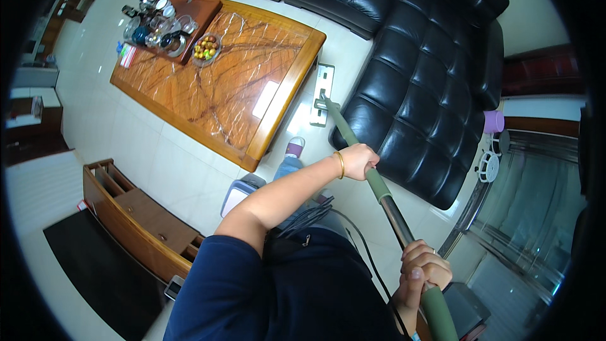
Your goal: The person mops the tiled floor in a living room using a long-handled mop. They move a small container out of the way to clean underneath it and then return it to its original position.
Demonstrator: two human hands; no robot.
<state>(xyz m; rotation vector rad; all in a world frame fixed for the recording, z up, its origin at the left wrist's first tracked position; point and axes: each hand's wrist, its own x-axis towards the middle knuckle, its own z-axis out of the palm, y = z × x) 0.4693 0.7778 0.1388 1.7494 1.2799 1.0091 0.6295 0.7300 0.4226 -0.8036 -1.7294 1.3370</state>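
A flat mop runs diagonally from the lower right towards the upper middle, its green and steel handle (396,220) tilted. My left hand (358,162), with a gold bangle at the wrist, is wrapped around the green upper section of the pole. Lower down, my right hand (423,265) grips the steel part just above a green end grip (438,310). The white rectangular mop head (323,80) lies flat on the tiled floor, between the wooden coffee table and the black sofa.
The coffee table (246,71) carries a tea tray (201,12) with glassware and a bowl of fruit (207,49). A black leather sofa (416,85) bounds the right side. Left are a wooden TV cabinet (142,218) and a grey bin (239,194). Black cables (307,218) hang at my waist.
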